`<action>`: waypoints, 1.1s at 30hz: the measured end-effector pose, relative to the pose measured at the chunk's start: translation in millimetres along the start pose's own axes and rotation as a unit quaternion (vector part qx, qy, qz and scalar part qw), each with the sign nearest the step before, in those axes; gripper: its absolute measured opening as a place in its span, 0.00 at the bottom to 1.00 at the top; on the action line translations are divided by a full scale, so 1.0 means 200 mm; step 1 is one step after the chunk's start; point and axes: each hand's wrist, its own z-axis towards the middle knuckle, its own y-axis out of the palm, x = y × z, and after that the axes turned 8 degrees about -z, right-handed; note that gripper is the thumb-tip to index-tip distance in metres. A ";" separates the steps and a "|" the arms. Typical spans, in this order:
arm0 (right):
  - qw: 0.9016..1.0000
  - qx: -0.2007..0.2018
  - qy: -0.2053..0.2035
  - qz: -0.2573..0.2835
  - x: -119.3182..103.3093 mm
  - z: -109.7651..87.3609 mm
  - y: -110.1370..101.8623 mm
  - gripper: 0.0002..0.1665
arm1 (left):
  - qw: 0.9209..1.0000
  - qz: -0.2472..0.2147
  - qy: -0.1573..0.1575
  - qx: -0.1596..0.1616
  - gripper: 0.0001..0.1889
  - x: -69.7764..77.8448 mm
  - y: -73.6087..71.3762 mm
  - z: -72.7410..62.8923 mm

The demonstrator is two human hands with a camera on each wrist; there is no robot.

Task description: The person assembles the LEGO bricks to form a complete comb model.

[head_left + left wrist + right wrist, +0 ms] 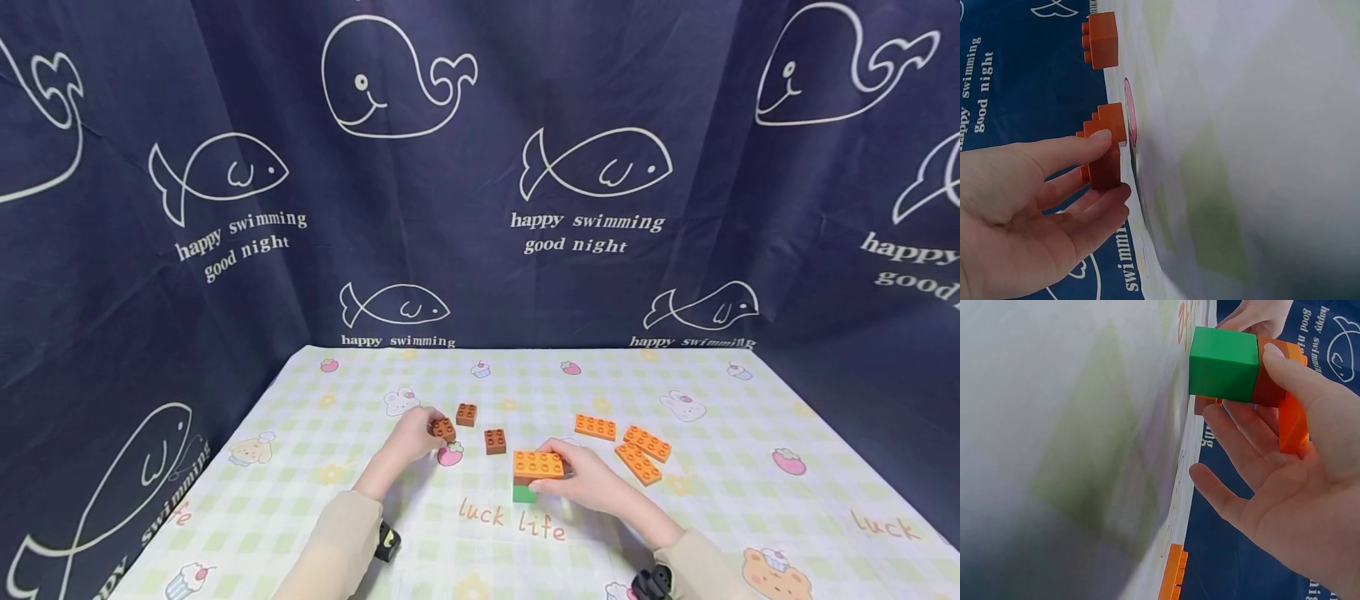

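My left hand (pixel 414 435) pinches a small brown toy brick (pixel 444 430) between thumb and fingers. In the left wrist view the thumb lies on one side of that brick, with fingers around its other side. Two more brown bricks, one farther back (pixel 467 414) and one to the right (pixel 495 442), sit close by. My right hand (pixel 588 479) grips a brick stack: a green block (pixel 1222 362) at the bottom, a brown brick (pixel 1269 378) in the middle and a long orange brick (pixel 537 464) on top. The orange brick overhangs to the right, and the right thumb presses the brown layer.
Three flat orange bricks, one at the back (pixel 596 427), one at the right (pixel 647 442) and one in front (pixel 638 464), lie right of the stack. A checked, printed cloth (pixel 420 533) covers the table. Dark blue curtain (pixel 480 275) hangs behind.
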 end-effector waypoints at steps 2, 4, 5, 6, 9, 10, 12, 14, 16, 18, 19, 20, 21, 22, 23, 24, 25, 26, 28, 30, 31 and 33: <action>1.000 -0.001 0.002 0.000 0.00 0.00 0.00 0.21 | 1.000 -0.001 0.002 0.002 0.21 0.00 0.00 0.00; 1.000 -0.002 0.005 0.000 0.01 0.00 0.00 0.21 | 1.000 -0.012 -0.002 0.004 0.22 0.00 -0.01 0.00; 1.000 -0.001 0.005 -0.001 0.01 0.00 0.01 0.21 | 1.000 -0.020 -0.007 0.004 0.22 0.00 -0.01 0.00; 1.000 0.000 0.005 -0.002 0.01 0.00 0.01 0.21 | 1.000 -0.029 -0.012 0.004 0.22 0.01 -0.01 0.00; 1.000 0.002 0.010 -0.004 0.01 0.00 0.00 0.21 | 0.998 -0.052 -0.022 0.008 0.21 0.01 -0.01 0.00; 1.000 0.001 0.012 -0.003 0.01 0.00 0.00 0.21 | 0.998 -0.056 -0.022 0.009 0.20 0.02 -0.02 0.00; 1.000 -0.001 0.017 0.001 0.01 0.00 0.00 0.21 | 0.998 -0.059 -0.020 0.009 0.20 0.03 -0.02 0.00; 1.000 -0.006 0.022 0.004 0.01 0.00 0.00 0.21 | 0.998 -0.064 -0.014 0.009 0.19 0.04 -0.02 0.00; 1.000 -0.010 0.025 0.007 0.01 0.00 0.00 0.21 | 0.997 -0.071 -0.007 0.008 0.19 0.05 -0.03 -0.01; 0.999 -0.015 0.027 0.009 0.01 0.00 0.00 0.21 | 0.997 -0.077 -0.001 0.007 0.19 0.06 -0.03 -0.01; 0.999 -0.016 0.028 0.009 0.01 0.00 0.00 0.21 | 0.997 -0.080 0.003 0.007 0.19 0.07 -0.03 -0.02; 0.999 -0.016 0.027 0.009 0.01 0.01 0.00 0.21 | 0.997 -0.083 0.006 0.008 0.19 0.08 -0.04 -0.02; 0.999 -0.016 0.026 0.010 0.01 0.01 0.00 0.21 | 0.996 -0.084 0.010 0.008 0.19 0.08 -0.04 -0.02; 1.000 -0.015 0.026 0.010 0.01 0.01 0.00 0.21 | 0.996 -0.086 0.012 0.009 0.19 0.09 -0.04 -0.02; 1.000 -0.014 0.025 0.008 0.01 0.01 0.00 0.21 | 0.996 -0.086 0.015 0.009 0.19 0.09 -0.04 -0.02; 1.000 -0.011 0.024 0.006 0.01 0.01 0.00 0.21 | 0.996 -0.087 0.018 0.009 0.19 0.10 -0.04 -0.02; 1.000 -0.008 0.023 0.003 0.01 0.01 0.00 0.21 | 0.996 -0.090 0.020 0.008 0.19 0.10 -0.05 -0.02; 1.000 -0.005 0.021 0.001 0.02 0.01 0.00 0.22 | 0.996 -0.092 0.022 0.008 0.19 0.11 -0.05 -0.02; 1.000 -0.002 0.020 -0.001 0.02 0.01 0.00 0.22 | 0.995 -0.092 0.030 0.005 0.20 0.12 -0.05 -0.03; 1.000 0.001 0.016 -0.002 0.02 0.01 0.01 0.22 | 0.995 -0.093 0.032 0.004 0.20 0.12 -0.06 -0.03; 1.000 0.002 0.015 0.000 0.03 0.01 0.01 0.22 | 0.995 -0.092 0.033 0.004 0.21 0.13 -0.06 -0.03; 1.000 0.001 0.013 0.003 0.03 0.01 0.01 0.22 | 0.995 -0.088 0.036 0.007 0.21 0.13 -0.06 -0.03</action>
